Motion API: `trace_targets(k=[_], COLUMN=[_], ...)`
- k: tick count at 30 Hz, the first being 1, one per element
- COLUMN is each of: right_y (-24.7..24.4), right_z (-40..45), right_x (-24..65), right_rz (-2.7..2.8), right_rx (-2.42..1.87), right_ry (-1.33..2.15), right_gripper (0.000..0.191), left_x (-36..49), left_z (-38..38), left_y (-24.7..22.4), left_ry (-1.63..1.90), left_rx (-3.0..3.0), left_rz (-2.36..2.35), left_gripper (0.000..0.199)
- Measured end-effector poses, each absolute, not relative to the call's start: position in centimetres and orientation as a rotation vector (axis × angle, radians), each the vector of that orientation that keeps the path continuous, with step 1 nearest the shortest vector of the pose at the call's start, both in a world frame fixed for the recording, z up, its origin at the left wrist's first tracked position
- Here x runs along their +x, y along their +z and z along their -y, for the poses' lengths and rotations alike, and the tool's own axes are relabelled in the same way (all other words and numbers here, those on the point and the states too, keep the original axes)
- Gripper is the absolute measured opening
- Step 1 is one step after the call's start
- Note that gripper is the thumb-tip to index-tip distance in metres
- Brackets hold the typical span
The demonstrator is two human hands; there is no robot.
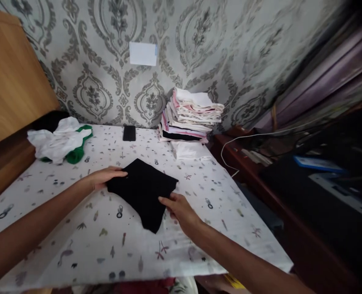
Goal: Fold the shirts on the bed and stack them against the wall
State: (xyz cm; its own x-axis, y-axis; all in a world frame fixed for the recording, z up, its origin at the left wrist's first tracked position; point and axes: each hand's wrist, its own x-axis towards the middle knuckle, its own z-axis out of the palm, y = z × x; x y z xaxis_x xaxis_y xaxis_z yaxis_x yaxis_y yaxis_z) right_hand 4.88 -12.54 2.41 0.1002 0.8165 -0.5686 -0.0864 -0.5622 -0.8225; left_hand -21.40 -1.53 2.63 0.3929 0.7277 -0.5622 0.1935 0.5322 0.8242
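A small black garment (144, 190), its exact kind hard to tell, is spread out over the middle of the patterned sheet. My left hand (107, 176) grips its left edge, thumb on top and the other fingers partly hidden below. At the right edge, my right hand (179, 208) pinches the fabric between thumb and fingers. One narrow end of the garment points down toward me, and its far corner lies toward the wall.
A tall stack of folded clothes (193, 114) stands at the back right, with a folded white cloth (188, 150) before it. Crumpled white cloth (61, 139) lies over green cloth (76, 154) at left. A black phone-like object (129, 133) is near the wall; a cable (248, 136) crosses at right.
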Motion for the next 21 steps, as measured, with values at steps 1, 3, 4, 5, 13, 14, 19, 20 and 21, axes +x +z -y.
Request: trace_targets(k=[1, 3, 4, 5, 13, 14, 19, 20, 21], right_y=[2.5, 2.5, 2.5, 2.5, 7.9, 9.8, 20.2, 21.9, 23.4], right_z=[12.7, 13.1, 13.4, 13.7, 10.3, 9.2, -0.2, -2.7, -5.4], right_x=[4.8, 4.8, 4.9, 5.1, 11.1, 12.2, 18.7, 20.0, 21.4], right_rz=[0.771, 0.776, 0.736, 0.689, 0.778, 0.833, 1.084, 1.118, 1.147], right_rx=[-1.612, -1.517, -1.461, -1.413, -1.171, -1.132, -0.986, -0.984, -1.007], right_ry=[1.52, 1.508, 1.529, 1.554, 1.372, 1.319, 0.96, 0.869, 0.78], right_gripper=[0.039, 0.027, 0.024, 0.027, 0.045, 0.045, 0.036, 0.033, 0.031], left_x=[-21.4, -21.3, -21.1, -20.9, -16.0, -14.9, -7.8, -6.2, -4.4], left_z=[1.7, 2.4, 2.8, 3.3, 1.8, 0.9, -6.3, -8.3, -10.2], left_y=[2.6, 2.6, 2.6, 2.7, 9.3, 11.2, 21.4, 23.0, 24.3], left_ry=[0.428, 0.454, 0.474, 0.497, 0.733, 0.795, 1.083, 1.134, 1.18], left_rx=[0.973, 0.973, 0.978, 0.979, 0.962, 1.001, 1.174, 1.192, 1.201], left_rz=[-1.142, -1.141, -1.134, -1.124, -0.982, -0.96, -0.753, -0.683, -0.617], left_gripper=[0.042, 0.05, 0.056, 0.064, 0.111, 0.108, 0.079, 0.074, 0.069])
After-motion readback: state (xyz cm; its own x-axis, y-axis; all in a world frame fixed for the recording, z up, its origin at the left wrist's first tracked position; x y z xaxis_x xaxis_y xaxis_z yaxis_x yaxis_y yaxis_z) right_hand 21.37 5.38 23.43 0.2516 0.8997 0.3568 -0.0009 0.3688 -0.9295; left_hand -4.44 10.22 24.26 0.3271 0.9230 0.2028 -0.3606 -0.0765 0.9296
